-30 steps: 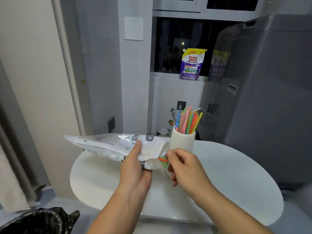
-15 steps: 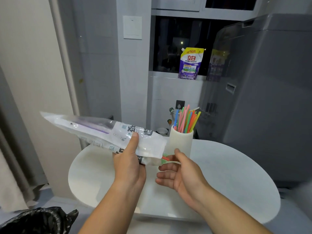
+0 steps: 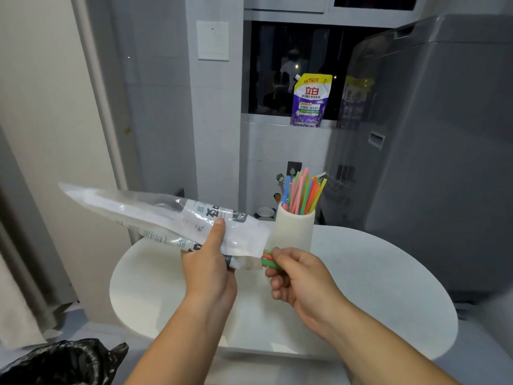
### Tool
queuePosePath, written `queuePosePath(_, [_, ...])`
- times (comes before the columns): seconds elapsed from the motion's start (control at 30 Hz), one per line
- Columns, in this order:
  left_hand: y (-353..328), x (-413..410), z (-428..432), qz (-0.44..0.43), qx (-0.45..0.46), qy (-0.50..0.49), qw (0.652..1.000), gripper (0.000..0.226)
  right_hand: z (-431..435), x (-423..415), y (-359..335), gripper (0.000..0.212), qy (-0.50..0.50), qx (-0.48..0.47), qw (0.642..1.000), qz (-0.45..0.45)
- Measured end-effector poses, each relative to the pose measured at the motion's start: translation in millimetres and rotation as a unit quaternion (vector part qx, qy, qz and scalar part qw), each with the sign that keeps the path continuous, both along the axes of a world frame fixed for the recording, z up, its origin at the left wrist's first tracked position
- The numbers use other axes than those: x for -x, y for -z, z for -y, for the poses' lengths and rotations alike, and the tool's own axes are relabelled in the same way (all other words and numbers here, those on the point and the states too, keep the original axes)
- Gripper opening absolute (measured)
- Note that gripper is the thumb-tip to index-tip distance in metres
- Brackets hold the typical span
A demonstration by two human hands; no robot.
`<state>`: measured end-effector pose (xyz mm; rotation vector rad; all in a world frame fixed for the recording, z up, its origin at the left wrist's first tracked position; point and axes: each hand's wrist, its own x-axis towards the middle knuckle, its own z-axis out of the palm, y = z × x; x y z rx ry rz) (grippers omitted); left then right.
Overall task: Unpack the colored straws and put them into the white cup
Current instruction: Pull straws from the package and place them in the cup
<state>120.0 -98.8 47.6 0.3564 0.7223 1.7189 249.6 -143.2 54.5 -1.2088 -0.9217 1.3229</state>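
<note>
Green and orange straw ends (image 3: 268,260) poke from the mouth of a clear-and-white printed plastic bag (image 3: 166,215), which is tilted above the white oval tabletop (image 3: 374,273). The bag's print is too skewed to read. Right hand (image 3: 301,276) pinches those ends. Left hand (image 3: 208,269) grips the bag, thumb on top. Just behind them, a white cylindrical cup (image 3: 294,232) holds a bunch of upright coloured straws (image 3: 302,193). On the windowsill, a purple detergent pouch (image 3: 311,102) is marked "立白" and "150克".

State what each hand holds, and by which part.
The left hand grips the plastic package near its open end, thumb on top. The right hand pinches the straw ends that stick out of that opening.
</note>
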Motion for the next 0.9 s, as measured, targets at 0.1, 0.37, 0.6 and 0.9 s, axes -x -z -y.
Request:
queuePosePath(0.1, [2.3, 2.0, -1.3, 0.044, 0.045, 0.028, 0.998, 0.020, -1.5, -3.1, -0.2, 0.018, 0.030, -0.034, 0.997, 0.063])
queuePosePath(0.37, [11.6, -4.0, -5.9, 0.100, 0.073, 0.059, 0.991, 0.040, -1.3, -5.2, -1.8, 0.012, 0.055, -0.118, 0.976, 0.174])
queuePosePath(0.6, [9.1, -1.2, -6.7, 0.123, 0.078, 0.048, 0.988, 0.041, -6.2, -11.5, -1.1, 0.018, 0.111, -0.145, 0.969, 0.168])
queuePosePath(0.9, [10.5, 5.9, -14.2, 0.123, 0.080, 0.038, 0.988, 0.044, -6.0, -18.0, -6.8, 0.020, 0.112, -0.156, 0.981, 0.009])
